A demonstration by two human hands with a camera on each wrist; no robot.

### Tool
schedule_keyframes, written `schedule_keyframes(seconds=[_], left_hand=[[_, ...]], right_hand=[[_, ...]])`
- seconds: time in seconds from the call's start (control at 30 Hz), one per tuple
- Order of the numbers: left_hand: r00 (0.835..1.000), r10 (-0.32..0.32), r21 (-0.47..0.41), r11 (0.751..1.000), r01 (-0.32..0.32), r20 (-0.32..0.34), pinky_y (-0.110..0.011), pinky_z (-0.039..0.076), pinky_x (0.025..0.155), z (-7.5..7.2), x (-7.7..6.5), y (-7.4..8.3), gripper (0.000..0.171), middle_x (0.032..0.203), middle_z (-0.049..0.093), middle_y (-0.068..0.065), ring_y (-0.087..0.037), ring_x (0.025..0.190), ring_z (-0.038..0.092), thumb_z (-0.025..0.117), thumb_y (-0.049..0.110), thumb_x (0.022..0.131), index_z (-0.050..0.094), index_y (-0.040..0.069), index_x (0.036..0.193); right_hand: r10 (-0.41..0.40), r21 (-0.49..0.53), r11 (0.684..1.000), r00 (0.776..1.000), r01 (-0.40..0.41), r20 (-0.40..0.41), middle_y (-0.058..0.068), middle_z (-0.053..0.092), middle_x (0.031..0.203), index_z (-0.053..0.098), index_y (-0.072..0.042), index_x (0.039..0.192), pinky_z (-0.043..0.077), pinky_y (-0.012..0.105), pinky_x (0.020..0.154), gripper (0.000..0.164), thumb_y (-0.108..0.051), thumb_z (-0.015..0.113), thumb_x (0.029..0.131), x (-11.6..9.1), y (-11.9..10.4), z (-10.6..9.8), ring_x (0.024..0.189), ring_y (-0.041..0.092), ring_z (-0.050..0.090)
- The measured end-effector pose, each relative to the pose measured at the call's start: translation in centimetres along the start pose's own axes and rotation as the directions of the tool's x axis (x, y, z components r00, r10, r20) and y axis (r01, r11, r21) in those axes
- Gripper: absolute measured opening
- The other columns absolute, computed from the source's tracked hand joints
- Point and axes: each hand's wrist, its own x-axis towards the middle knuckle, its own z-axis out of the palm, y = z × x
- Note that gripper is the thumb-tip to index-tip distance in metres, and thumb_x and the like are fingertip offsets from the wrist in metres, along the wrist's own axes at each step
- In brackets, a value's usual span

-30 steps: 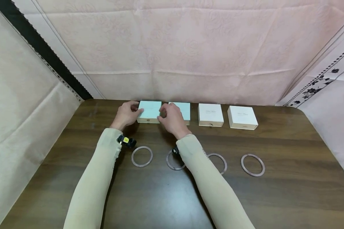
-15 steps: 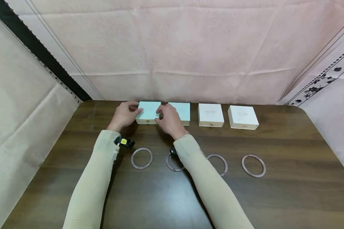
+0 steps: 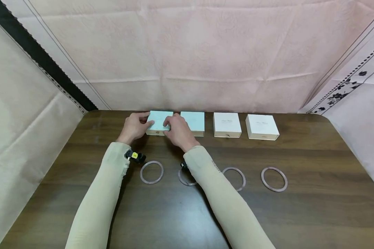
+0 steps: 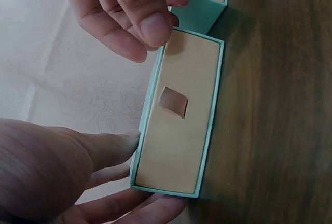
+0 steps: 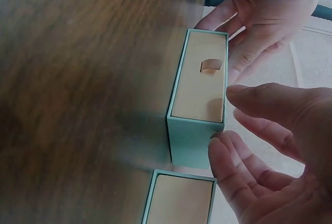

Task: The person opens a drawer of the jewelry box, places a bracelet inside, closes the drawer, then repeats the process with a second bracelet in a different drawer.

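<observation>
My left hand [image 3: 134,127] holds the left end of the leftmost turquoise drawer box [image 3: 157,119], thumb at its top edge and fingers along its side. At the box's right end, my right hand [image 3: 179,131] pinches the corner, its thumb by the top edge and curled fingers by the side. The beige drawer front [image 4: 181,146] is closed flush and carries a small brown pull tab [image 4: 173,102]. A second turquoise box [image 3: 195,121] stands just right, partly behind my right hand. Below the hands lie pale lilac bangles, one [image 3: 151,172] nearest my left wrist.
Two white drawer boxes, one [image 3: 226,123] beside the other [image 3: 262,126], continue the row rightward along the table's back edge. More bangles lie in front, one [image 3: 274,179] at far right. My right forearm partly covers two. A pink cloth [image 3: 205,52] hangs behind the wooden table [image 3: 311,166].
My right hand has shifted slightly left, closer onto the leftmost turquoise box. My left hand has stayed at that box's left end. The boxes and bangles lie as before.
</observation>
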Motion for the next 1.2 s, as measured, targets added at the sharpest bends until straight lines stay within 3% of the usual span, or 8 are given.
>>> schedule_keyframes(seconds=[0.17, 0.4, 0.93, 1.07, 1.2], left_hand=[[1.000, 0.009, -0.008, 1.000, -0.009, -0.008, -0.053, 0.050, 0.103, 0.4, 0.1, -0.2, 0.053, 0.136, 0.063, -0.024, -0.038, 0.126, 0.059, 0.063, 0.027, 0.103, 0.051, 0.008, 0.150], [1.000, 0.016, -0.011, 1.000, -0.016, -0.011, -0.053, 0.049, 0.105, 0.2, 0.1, -0.3, 0.053, 0.136, 0.063, -0.024, -0.037, 0.128, 0.058, 0.064, 0.028, 0.102, 0.051, 0.009, 0.150], [1.000, 0.000, -0.036, 0.999, 0.000, 0.000, -0.052, 0.052, 0.102, 0.2, 0.3, -0.2, 0.053, 0.137, 0.062, -0.024, -0.037, 0.128, 0.059, 0.064, 0.028, 0.102, 0.052, 0.009, 0.150], [1.000, 0.000, -0.029, 1.000, 0.000, -0.008, -0.052, 0.051, 0.102, 0.2, 0.2, -0.3, 0.053, 0.136, 0.063, -0.024, -0.037, 0.127, 0.059, 0.065, 0.028, 0.102, 0.053, 0.009, 0.149], [1.000, 0.008, -0.028, 1.000, -0.008, -0.007, -0.050, 0.053, 0.098, 0.1, 0.2, -0.3, 0.052, 0.135, 0.064, -0.024, -0.036, 0.123, 0.062, 0.064, 0.028, 0.102, 0.053, 0.009, 0.149]], right_hand=[[-0.027, -0.043, 0.999, 1.000, 0.027, 0.004, 0.005, 0.062, 0.114, 0.075, -0.011, 0.107, 0.051, 0.035, 0.092, 0.012, -0.016, 0.071, 0.097, -0.2, 0.0, 0.1, 0.105, 0.020, 0.057], [-0.032, -0.090, 0.995, 0.999, 0.033, 0.007, 0.001, 0.064, 0.108, 0.075, -0.017, 0.090, 0.053, 0.035, 0.083, 0.006, -0.018, 0.073, 0.096, -0.1, -0.8, 0.3, 0.101, 0.016, 0.057], [-0.017, -0.097, 0.995, 0.999, 0.021, 0.037, 0.003, 0.067, 0.119, 0.083, -0.015, 0.098, 0.056, 0.036, 0.088, 0.015, -0.012, 0.068, 0.096, 0.2, -1.2, 0.3, 0.116, 0.020, 0.060], [-0.013, -0.086, 0.996, 0.999, 0.016, 0.037, 0.004, 0.066, 0.121, 0.084, -0.015, 0.097, 0.056, 0.033, 0.082, 0.017, -0.011, 0.068, 0.096, 0.3, -1.3, 0.5, 0.113, 0.019, 0.060], [-0.008, -0.081, 0.997, 1.000, 0.010, 0.029, 0.001, 0.069, 0.112, 0.085, -0.016, 0.085, 0.050, 0.028, 0.068, 0.022, -0.008, 0.068, 0.095, 0.6, -1.4, 0.5, 0.094, 0.014, 0.059]])
